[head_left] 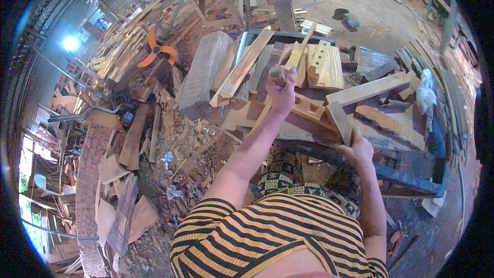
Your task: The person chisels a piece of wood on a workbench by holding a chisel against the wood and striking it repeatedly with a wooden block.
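Raised over the wood-covered workbench, my left hand [282, 92] is closed around a stubby brown wooden piece [278, 75]. That piece is seen end-on, so I cannot tell whether it is a tool handle. Lower and to the right, my right hand [358, 150] grips the near end of a short flat wood block [339, 123]. The block's far end leans against a beam with a notch cut in it [310, 107]. Just beyond my left hand lies a pale block with a row of round holes [320, 59], among several planks.
A long pale board [368, 88] and a rough-edged board [391, 126] lie on the bench's right side. A white plastic bag [426, 92] hangs at its right end. An orange fan blade [153, 51] stands left of the bench. Wood chips [193, 141] cover the ground.
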Motion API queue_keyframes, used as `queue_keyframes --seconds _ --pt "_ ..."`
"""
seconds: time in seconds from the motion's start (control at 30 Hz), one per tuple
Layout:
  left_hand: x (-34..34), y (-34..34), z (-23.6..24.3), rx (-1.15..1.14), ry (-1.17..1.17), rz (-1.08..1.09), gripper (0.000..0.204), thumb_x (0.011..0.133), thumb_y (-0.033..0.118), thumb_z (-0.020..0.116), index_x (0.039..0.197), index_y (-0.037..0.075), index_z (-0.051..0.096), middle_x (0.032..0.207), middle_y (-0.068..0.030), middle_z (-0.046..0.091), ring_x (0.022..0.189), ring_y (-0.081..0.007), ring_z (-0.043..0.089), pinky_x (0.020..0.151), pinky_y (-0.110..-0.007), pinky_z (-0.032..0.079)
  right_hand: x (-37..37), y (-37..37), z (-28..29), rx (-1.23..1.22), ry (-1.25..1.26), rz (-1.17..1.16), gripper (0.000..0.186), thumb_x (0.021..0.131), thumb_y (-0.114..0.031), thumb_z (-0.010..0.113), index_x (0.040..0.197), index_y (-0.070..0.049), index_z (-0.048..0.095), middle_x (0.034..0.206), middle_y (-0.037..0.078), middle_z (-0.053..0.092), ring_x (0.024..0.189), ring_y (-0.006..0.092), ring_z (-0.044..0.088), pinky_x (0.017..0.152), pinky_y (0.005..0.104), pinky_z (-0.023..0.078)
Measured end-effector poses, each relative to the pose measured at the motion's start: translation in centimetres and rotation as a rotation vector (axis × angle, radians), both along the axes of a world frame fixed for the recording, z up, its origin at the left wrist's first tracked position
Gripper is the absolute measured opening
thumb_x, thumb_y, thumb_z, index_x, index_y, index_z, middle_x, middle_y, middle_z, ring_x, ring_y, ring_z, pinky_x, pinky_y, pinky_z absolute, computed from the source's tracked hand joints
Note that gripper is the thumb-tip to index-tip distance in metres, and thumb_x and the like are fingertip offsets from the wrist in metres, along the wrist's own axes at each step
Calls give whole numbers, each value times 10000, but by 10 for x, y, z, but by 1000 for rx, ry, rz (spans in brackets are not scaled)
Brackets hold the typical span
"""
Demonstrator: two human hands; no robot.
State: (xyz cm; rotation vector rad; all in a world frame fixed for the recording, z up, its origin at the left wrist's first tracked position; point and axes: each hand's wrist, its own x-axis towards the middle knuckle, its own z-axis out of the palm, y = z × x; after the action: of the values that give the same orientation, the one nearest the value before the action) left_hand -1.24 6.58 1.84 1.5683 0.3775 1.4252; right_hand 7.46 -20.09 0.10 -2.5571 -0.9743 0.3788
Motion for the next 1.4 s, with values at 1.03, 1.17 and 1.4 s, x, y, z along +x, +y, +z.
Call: queue_keyframes --seconds 1.03,1.17,1.4 --pt "18 -27 -3 112 -22 -529 164 750 -61 658 848 45 580 801 -3 579 727 -60 543 629 -215 450 -28 1 62 1264 470 57 596 639 -117 789 1148 5 504 1045 104 598 973 174 562 842 307 450" --pt "8 -37 2 267 361 -283 203 716 -64 685 864 27 580 801 -12 587 762 -81 555 674 -238 461 -29 23 64 842 278 138 549 652 -112 784 1109 -3 499 1011 124 591 941 176 564 821 313 450" --pt "0 -46 14 288 332 -253 207 710 -54 678 874 27 582 794 -24 592 773 -85 553 678 -251 458 -34 10 61 1105 412 159 531 668 -161 794 1087 -6 507 991 91 584 927 179 552 832 313 436"
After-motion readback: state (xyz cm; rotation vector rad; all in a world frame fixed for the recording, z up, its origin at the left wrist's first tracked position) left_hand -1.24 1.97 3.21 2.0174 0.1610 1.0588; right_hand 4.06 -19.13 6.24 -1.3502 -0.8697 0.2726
